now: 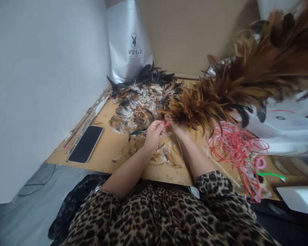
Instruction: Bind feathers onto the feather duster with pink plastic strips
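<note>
My left hand (154, 134) is closed, thumb and finger pinching a short pink-red strip (166, 123). Just to its right is my right hand (181, 131), blurred, its fingers covered by the near end of a long, thick brown feather garland (220, 92). From there the garland rises to the upper right, with dark feather tips along its lower side. The strip's far end comes close to my right fingers, but I cannot make out whether they hold it. Beyond my hands lies a heap of loose feathers (146, 99), brown, white and black. Scattered feathers (166, 155) lie near my wrists.
A phone (86, 144) lies at the table's left side, near thin sticks (88, 119) along the wall. At the back stands a white printed bag (129, 41). To the right are tangled pink-red strips (233, 147), a green strip (272, 175) and a white plastic container (284, 126).
</note>
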### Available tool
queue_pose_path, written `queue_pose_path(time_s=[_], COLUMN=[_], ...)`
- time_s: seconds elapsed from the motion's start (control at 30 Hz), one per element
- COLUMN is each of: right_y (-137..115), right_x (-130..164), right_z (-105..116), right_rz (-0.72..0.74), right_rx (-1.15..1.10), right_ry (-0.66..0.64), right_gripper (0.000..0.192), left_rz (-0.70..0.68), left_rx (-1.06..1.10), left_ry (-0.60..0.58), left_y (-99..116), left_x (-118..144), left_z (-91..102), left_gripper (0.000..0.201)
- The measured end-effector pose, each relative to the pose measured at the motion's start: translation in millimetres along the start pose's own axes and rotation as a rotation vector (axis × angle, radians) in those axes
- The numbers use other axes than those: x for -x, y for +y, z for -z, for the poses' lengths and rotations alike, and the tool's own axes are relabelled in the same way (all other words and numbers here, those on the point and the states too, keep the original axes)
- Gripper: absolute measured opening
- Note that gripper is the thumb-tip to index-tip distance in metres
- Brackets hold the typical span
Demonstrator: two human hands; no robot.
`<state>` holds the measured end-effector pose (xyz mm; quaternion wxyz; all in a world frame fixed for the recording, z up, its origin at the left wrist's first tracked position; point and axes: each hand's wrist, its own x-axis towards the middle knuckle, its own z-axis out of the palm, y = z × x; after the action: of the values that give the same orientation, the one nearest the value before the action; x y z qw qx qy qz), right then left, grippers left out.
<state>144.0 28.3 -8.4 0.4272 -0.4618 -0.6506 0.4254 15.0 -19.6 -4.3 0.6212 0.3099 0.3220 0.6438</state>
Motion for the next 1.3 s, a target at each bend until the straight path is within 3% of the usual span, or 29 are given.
queue_pose_path(time_s=[0.13,0.27,0.4,0.63,0.87,1.1,1.3], right_y=[-16.1,-24.1,-24.3,-32.1,-27.8,-12.7,1.7], right_x=[11.0,11.7,6.7,8.8,6.1,-1.5,-6.0], right_z=[-9.4,-16.6,-20.7,-16.9,-4.9,1.7,4.6], right_rz=[-0.082,-0.187,-0.229,-0.090,-0.066,-0.114,-0.176], right_rx=[-0.178,-0.393,-0.299,-0.114,-0.038,-0.383,-0.487], right_ry=[0.093,0.104,0.192,0.238,0.159,0.003,-0.123], right_gripper=[0.035,0.037,0.040,0.035,0.034,0.029,0.033], left_rz=[-0.023,-0.044,-0.028,0.008,0.154,0.221,0.308], left_rx=[0.017,0.007,-0.023,0.018,0.104,0.077,0.113], left_ry=[0.064,0.087,0.124,0.128,0.035,-0.068,-0.130], left_y=[1.9,2.9,3.3,0.9,3.2,-0.6,-0.1], left_x=[-2.2,-3.7,-4.3,-3.6,-3.6,-4.0,-3.9], left_z=[1.3,3.0,2.8,2.3,3.4,6.5,6.6], left_gripper=[0.026,0.024,0.023,0.021,0.022,0.024,0.023])
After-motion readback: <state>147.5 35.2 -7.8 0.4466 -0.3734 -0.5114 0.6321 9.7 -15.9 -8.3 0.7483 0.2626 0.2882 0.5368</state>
